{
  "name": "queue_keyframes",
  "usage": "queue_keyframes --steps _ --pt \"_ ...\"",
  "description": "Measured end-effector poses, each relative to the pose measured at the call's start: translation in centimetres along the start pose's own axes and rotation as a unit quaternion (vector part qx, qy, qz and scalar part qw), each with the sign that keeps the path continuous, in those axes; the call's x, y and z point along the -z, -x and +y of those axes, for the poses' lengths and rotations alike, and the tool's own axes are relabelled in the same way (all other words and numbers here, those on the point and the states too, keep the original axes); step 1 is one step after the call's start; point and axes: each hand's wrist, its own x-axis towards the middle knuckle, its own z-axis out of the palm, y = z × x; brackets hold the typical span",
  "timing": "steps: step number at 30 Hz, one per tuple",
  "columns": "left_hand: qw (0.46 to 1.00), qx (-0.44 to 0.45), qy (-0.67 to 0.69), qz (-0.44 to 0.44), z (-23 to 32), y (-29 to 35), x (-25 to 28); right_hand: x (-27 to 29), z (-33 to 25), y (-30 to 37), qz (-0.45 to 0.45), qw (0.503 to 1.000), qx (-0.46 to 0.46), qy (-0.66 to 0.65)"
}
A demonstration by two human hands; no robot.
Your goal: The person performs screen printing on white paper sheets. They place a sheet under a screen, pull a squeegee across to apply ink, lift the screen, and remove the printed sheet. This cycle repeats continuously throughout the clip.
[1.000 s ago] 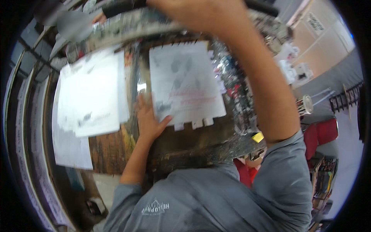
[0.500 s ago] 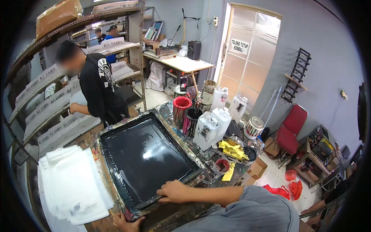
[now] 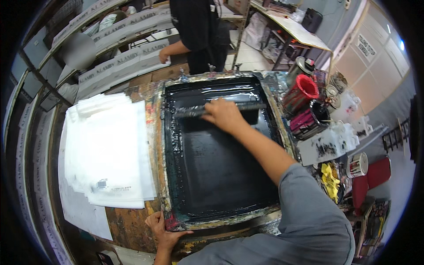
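The screen (image 3: 221,172) lies on the worktop (image 3: 126,225). The squeegee (image 3: 190,111) is across its inside, toward twelve o'clock. From the screen, the sheet stack (image 3: 108,150) lies at nine o'clock, the buckets (image 3: 302,90) at two, the jugs (image 3: 331,143) at three.

Along the right edge of the worktop (image 3: 128,223): red can (image 3: 300,93), dark can (image 3: 308,123), white jugs (image 3: 329,143), crumpled yellow material (image 3: 330,177), possibly a glove; beyond the far edge, a person in black (image 3: 194,28)

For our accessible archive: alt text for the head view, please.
A right hand grips a dark squeegee across a black, framed screen, while the left hand is at the screen's near-left corner. White sheets lie stacked at left.
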Motion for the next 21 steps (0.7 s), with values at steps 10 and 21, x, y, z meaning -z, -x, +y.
queue_keyframes --steps 10,21 --pt "0.988 0.011 0.152 0.025 -1.3 1.0 -2.3 0.2 4.8 -6.3 -0.043 0.999 0.029 0.016" --pt "0.984 0.031 0.166 0.056 1.9 -0.4 -0.6 12.5 -14.5 19.6 -0.093 0.996 -0.011 -0.01"
